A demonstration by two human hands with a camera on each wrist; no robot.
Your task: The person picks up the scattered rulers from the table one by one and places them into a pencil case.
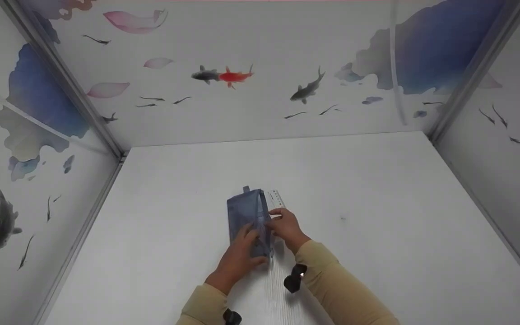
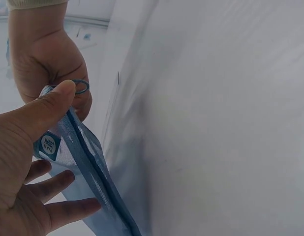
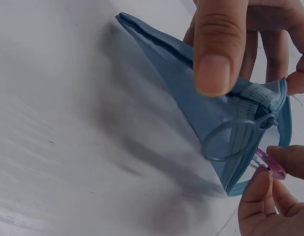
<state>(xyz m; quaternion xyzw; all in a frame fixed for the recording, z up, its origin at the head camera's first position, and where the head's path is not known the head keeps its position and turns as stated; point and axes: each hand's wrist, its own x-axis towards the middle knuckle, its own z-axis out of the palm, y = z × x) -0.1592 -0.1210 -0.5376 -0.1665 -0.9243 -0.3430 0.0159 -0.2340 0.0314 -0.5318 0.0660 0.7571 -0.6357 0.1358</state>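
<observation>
A blue zip pouch (image 1: pixel 243 210) stands tilted above the white table, its zipper side facing right. My left hand (image 1: pixel 238 257) holds it near its close end; the left thumb (image 2: pixel 48 110) lies along the zipper edge and the other fingers are spread against the mesh side. A blue ring pull (image 3: pixel 229 141) hangs from the zipper's end. At the pouch's right edge, my right hand (image 1: pixel 288 229) pinches a small pink-and-clear piece (image 3: pixel 271 164) between thumb and finger; its kind is hard to tell. A round-marked label (image 2: pixel 48 145) shows on the pouch.
Just beyond the right hand lies a white strip with dark marks (image 1: pixel 276 197), like a ruler. Panels painted with fish enclose the white table (image 1: pixel 368 180) at the back and both sides. Dark wrist cameras (image 1: pixel 295 278) sit on the sleeves.
</observation>
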